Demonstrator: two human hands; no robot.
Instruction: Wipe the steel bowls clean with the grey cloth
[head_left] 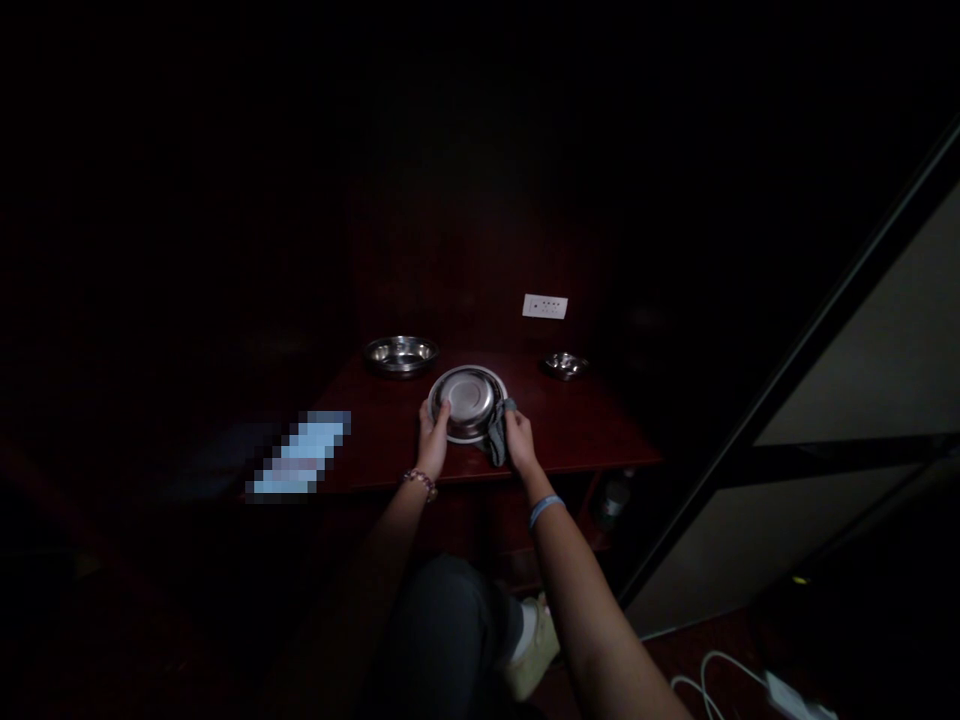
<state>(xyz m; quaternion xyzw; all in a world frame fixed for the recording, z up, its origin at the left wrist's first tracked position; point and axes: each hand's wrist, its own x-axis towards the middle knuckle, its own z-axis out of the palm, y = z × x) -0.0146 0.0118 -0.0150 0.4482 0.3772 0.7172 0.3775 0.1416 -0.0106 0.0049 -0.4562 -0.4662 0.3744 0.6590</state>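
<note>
A shiny metal bowl is held upside down over the dark red desk, its flat base facing me. My left hand grips the bowl's left rim, thumb on its outer wall. At the right rim, my right hand is closed around a dark grey cloth that lies against the bowl's side. Behind the bowl, a wider metal dish stands at the left and a small metal bowl at the right, both upright.
A white socket plate is on the back wall. At the left lies a bright pixelated patch. Under the desk at the right stands a bottle. A white power strip with a cable is on the floor, near a sliding door.
</note>
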